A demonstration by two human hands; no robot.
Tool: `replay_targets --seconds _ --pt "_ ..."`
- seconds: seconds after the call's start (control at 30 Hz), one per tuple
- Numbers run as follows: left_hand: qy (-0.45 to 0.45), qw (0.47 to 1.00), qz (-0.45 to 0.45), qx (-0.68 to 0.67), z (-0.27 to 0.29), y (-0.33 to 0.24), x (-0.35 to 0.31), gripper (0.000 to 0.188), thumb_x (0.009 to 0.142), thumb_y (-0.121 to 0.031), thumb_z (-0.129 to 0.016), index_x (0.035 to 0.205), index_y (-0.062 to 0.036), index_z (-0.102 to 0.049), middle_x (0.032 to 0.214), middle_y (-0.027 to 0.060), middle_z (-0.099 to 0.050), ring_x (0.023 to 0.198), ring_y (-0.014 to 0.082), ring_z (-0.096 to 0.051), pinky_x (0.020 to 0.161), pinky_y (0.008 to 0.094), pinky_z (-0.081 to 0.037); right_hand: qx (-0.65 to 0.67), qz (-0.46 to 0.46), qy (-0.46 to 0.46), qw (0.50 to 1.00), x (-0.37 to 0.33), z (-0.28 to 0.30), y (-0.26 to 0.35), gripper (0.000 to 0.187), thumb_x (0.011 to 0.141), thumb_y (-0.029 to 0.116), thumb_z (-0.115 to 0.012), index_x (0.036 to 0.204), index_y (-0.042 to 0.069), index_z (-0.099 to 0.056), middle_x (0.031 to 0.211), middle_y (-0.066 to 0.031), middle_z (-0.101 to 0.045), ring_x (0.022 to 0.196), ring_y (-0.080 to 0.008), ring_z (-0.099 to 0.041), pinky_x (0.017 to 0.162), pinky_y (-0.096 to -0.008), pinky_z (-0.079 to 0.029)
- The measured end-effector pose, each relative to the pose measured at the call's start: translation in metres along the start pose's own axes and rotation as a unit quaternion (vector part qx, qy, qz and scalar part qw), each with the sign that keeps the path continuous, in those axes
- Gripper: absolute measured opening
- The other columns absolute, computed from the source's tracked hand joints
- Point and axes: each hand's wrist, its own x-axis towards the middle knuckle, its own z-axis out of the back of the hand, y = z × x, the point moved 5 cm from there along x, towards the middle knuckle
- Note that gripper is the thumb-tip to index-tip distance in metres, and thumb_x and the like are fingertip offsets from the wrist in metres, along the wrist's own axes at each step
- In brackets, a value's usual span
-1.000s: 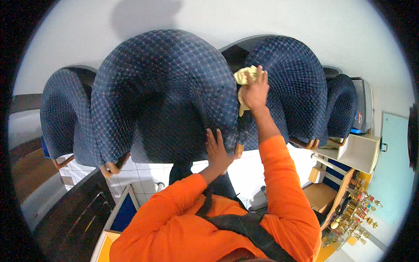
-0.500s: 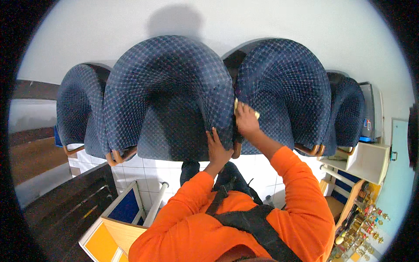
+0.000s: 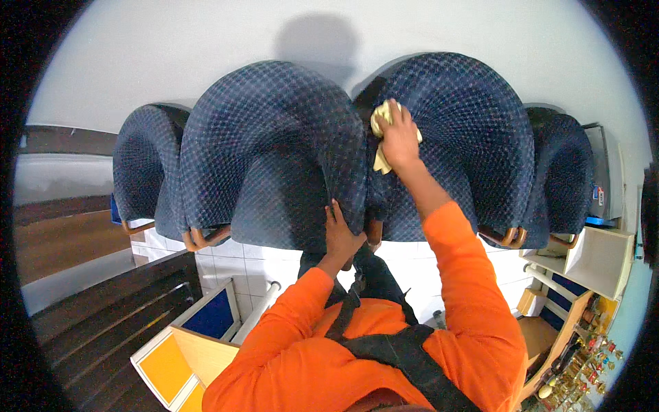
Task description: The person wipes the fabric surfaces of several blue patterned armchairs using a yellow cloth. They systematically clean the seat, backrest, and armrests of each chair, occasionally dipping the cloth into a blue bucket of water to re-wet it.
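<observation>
The right hand clutched a yellow cloth against the blue chair back (twelve o'clock); the left hand, fingers spread flat, pressed the neighbouring chair.

left hand: low and near the body, fingers spread flat, palm pressed down, wrist bent | left arm: orange sleeve, elbow folded close to the chest | right hand: reached well forward and higher, fingers curled shut in a grip, knuckles up | right arm: extended almost straight, forearm bare, sleeve pushed up.
</observation>
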Motion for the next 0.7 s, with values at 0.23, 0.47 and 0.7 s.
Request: replay_targets --seconds 0.23,0.47,0.7 --pt "0.002 0.997 -0.006 -0.076 0.013 0.086 -0.055 0.119 0.072 -0.037 -0.084 0.155 0.0032 -0.009 0.156 0.0307 -0.026 0.144 0.0450 -0.029 0.116 0.0467 -0.031 0.065 -0.047 0.126 0.989 -0.075 -0.047 0.044 0.044 0.084 0.013 -0.059 0.128 0.006 -0.060 0.137 -0.0165 -0.051 0.118 -0.0375 -0.052 0.094 -0.0511 -0.047" --pt "0.062 0.966 0.234 0.087 0.048 0.263 -0.176 0.107 0.075 -0.046 -0.080 0.150 0.0077 -0.027 0.135 0.0314 -0.053 0.125 0.0419 -0.053 0.107 0.0418 -0.043 0.198 -0.117 0.176 0.957 -0.226 0.003 0.077 0.054 0.072 0.005 -0.067 0.126 0.013 -0.064 0.142 -0.0147 -0.048 0.121 -0.0431 -0.049 0.099 -0.0526 -0.045" --pt "0.177 0.957 0.230 0.027 0.079 0.286 -0.166 0.094 0.081 -0.048 -0.075 0.147 0.0066 -0.036 0.133 0.0257 -0.059 0.118 0.0347 -0.062 0.099 0.0389 -0.049 0.234 -0.221 0.167 0.932 -0.310 0.019 0.113 0.035 0.076 -0.001 -0.062 0.108 0.008 -0.072 0.131 -0.0178 -0.056 0.118 -0.0412 -0.053 0.096 -0.0467 -0.048"
